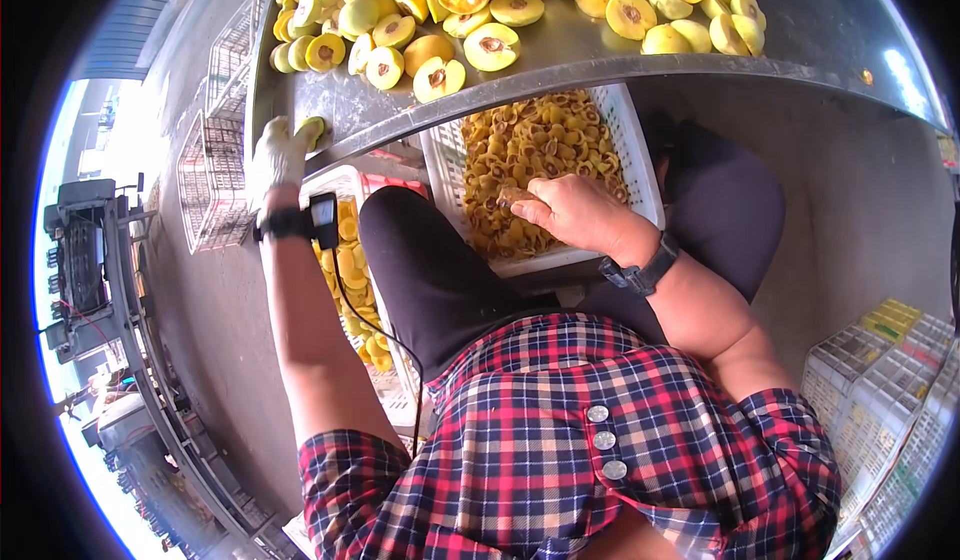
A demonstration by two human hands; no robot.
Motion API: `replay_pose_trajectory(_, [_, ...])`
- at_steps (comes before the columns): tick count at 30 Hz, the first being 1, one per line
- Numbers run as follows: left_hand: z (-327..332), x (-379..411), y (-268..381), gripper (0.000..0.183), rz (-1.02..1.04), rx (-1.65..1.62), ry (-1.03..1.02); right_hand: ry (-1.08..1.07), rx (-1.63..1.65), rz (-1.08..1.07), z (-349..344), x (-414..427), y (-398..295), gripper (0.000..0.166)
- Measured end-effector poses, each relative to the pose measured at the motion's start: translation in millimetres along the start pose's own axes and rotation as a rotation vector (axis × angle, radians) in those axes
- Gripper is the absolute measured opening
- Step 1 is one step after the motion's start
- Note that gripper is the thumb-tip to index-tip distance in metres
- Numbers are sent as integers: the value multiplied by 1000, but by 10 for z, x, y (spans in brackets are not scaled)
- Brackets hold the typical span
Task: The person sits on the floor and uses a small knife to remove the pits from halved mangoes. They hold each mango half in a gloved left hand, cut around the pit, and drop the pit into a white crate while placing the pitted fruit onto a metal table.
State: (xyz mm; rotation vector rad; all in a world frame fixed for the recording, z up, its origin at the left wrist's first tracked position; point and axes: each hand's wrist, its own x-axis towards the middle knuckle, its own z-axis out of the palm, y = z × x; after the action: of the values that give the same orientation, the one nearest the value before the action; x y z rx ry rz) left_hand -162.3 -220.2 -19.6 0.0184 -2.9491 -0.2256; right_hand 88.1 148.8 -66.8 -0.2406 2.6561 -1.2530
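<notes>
In a white knitted glove, my left hand (279, 156) is at the left corner of the metal table (345, 117), with a yellow fruit half (311, 130) at its fingertips. Bare, my right hand (577, 211) is closed around a small brown object (517, 197), too blurred to identify, above a white plastic crate (637, 162). Brownish-yellow fruit scraps (544, 140) fill that crate between my knees. Halved yellow peaches (492, 46), many with the pit showing, lie piled along the table's far side.
Left of my knee, a second white crate (330, 179) holds yellow fruit halves (352, 260). Wire-like plastic crates (214, 185) stand on the floor further left, near a metal conveyor frame (150, 320). Stacked crates (877, 380) are at right. A cable (367, 320) runs from my left wrist device.
</notes>
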Motion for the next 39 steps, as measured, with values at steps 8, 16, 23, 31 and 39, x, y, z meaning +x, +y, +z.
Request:
replay_pose_trajectory(8, [76,201,386,38,-214,-1213,-430,112,97,-38,-24,49,-47,44])
replay_pose_trajectory(16, [-107,-810,1464,61,-268,-1945,-487,256,411,-123,-93,91,-258,45])
replay_pose_trajectory(23, [-28,-1384,1972,65,-303,-1978,-647,311,467,-153,-93,99,-284,44])
replay_pose_trajectory(31, [62,-1550,2065,43,-245,-1948,-523,213,473,-127,-100,84,-244,49])
replay_pose_trajectory(39, [36,-1586,2059,39,-183,-1775,-543,-97,710,21,-149,26,-252,60])
